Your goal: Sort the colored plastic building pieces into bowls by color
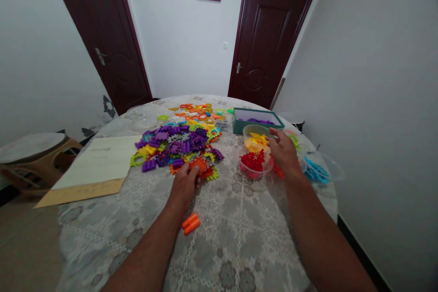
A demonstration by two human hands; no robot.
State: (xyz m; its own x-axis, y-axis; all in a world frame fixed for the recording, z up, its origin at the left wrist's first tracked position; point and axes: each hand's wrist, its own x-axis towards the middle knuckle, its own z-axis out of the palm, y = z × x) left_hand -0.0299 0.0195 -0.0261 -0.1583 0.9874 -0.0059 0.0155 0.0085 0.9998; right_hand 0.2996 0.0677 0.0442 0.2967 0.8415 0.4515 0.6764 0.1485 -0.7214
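Observation:
At the near edge of a mixed heap of plastic gear-shaped building pieces [176,146], my left hand [185,182] pinches an orange gear piece [199,163] between thumb and fingers. My right hand [283,148] is at the right rim of a clear round tub of yellow pieces [256,141], its fingers bent together; whatever they hold is hidden. Just in front of that tub stands another clear tub with red pieces [252,161]. Close to my left forearm lies an orange ridged connector piece [190,223] on the tablecloth.
A green box [239,127] with purple pieces stands behind the tubs. Blue pieces [316,169] sit in a clear container at the right. Orange and yellow pieces [195,112] spread at the back. A paper sheet on cardboard [99,159] lies at the left, by a wooden stool [37,159].

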